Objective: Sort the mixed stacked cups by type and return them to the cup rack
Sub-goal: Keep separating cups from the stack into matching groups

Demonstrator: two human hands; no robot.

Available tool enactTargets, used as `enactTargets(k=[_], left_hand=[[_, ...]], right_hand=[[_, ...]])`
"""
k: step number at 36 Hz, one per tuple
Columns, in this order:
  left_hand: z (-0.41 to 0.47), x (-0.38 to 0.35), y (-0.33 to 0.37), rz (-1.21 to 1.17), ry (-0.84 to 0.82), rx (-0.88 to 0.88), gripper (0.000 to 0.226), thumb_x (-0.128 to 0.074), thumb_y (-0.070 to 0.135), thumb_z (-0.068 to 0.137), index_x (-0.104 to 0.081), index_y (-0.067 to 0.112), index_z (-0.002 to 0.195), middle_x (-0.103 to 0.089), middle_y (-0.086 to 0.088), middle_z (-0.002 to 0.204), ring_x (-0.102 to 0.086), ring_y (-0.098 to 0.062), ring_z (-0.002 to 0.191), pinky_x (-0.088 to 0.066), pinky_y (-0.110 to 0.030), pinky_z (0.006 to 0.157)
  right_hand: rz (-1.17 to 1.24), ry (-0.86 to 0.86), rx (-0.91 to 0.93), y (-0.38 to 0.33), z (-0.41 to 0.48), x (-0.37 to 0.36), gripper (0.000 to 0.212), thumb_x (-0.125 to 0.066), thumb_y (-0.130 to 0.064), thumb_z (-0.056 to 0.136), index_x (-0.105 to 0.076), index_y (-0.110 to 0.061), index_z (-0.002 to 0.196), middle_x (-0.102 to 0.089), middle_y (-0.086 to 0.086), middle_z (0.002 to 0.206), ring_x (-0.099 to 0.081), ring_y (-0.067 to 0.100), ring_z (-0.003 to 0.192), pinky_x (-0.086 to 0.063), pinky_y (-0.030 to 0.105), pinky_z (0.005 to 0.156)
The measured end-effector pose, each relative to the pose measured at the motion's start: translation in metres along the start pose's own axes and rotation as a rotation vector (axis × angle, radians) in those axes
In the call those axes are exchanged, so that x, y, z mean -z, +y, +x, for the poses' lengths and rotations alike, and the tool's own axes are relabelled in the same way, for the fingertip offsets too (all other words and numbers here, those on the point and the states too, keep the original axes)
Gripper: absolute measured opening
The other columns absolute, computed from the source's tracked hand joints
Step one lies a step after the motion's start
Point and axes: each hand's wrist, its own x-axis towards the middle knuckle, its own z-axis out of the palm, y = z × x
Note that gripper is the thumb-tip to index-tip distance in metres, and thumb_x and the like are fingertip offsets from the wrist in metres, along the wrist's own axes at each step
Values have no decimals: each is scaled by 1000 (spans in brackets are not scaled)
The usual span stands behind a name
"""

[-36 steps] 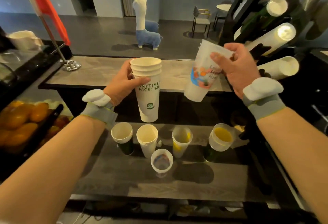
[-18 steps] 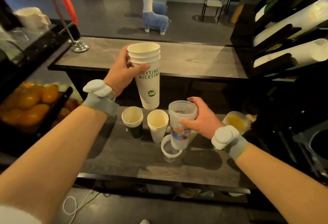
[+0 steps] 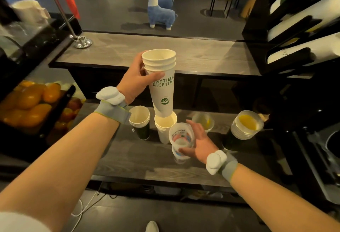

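I keep my left hand [image 3: 137, 81] high, fingers clamped on the white paper cup stack [image 3: 161, 81] so it stays apart. My right hand [image 3: 197, 144], fingers curled around the printed plastic cup [image 3: 181, 140], seats it in its match on the desk [image 3: 139, 160].

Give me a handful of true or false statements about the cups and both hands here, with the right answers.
1. The left hand holds a stack of white paper cups. True.
2. The right hand is on a clear printed plastic cup. True.
3. The white stack is printed in red. False: the lettering is green.
4. The dark green cup lies on its side. False: it stands upright on the lower counter.
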Motion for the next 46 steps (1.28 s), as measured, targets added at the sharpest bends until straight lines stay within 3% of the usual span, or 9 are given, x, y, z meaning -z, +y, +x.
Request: enactTargets(k=[7, 13, 19, 24, 28, 34, 41, 46], left_hand=[[-6, 1, -11, -4, 26, 1, 72, -79, 26, 82, -40, 22, 141, -57, 1, 132, -56, -15, 122, -49, -39, 103], [-10, 2, -25, -20, 9, 26, 88, -84, 36, 72, -34, 24, 144, -54, -2, 136, -54, -18, 126, -48, -45, 105], [-13, -3, -45, 7, -10, 52, 90, -85, 30, 73, -30, 28, 145, -51, 1, 137, -52, -15, 128, -47, -46, 106], [-17, -10, -58, 103, -27, 77, 91, -84, 22, 76, -25, 31, 146, -47, 4, 139, -48, -14, 130, -45, -38, 108], [-21, -15, -71, 196, -96, 82, 94, -84, 19, 75, -24, 29, 147, -47, 2, 138, -50, -17, 128, -47, -39, 106], [-28, -24, -91, 387, -218, 137, 95, -84, 27, 75, -22, 29, 147, -48, 3, 140, -50, -17, 127, -46, -39, 105], [-31, -30, -112, 728, -356, 128, 81, -76, 38, 83, -34, 20, 150, -44, -1, 151, -46, -21, 135, -39, -36, 109], [-27, -32, -115, 720, -375, 155, 91, -76, 37, 83, -21, 23, 154, -43, 0, 151, -48, -21, 133, -41, -35, 106]], right_hand=[[-348, -112, -167, 21, 4, -9, 112, -84, -33, 70, -10, -26, 155, -16, -1, 159, -31, 26, 142, -37, 42, 109], [-133, 46, -102, -8, 10, 15, 91, -78, -41, 78, -26, -23, 150, -33, 1, 152, -41, 23, 136, -40, 40, 108], [74, 238, 64, -77, 42, 53, 75, -72, -39, 84, -34, -21, 147, -46, -1, 142, -49, 13, 126, -42, 23, 93], [94, 204, 81, -109, 62, 56, 79, -65, -53, 85, -28, -26, 151, -43, -4, 148, -49, 13, 126, -49, 36, 98], [80, 168, 61, -114, 72, 41, 78, -60, -54, 88, -26, -24, 152, -46, -1, 146, -51, 19, 126, -48, 29, 89], [-85, 136, 66, -91, 81, 21, 53, -65, -42, 89, -46, -21, 134, -60, -3, 118, -57, 11, 98, -42, 19, 73], [-326, 46, 23, -66, 86, 4, 41, -59, -40, 94, -56, -17, 128, -64, 0, 116, -61, 18, 101, -53, 36, 85], [-367, 31, 44, -55, 91, -3, 51, -57, -43, 93, -49, -19, 136, -57, 1, 130, -56, 21, 116, -49, 36, 93]])
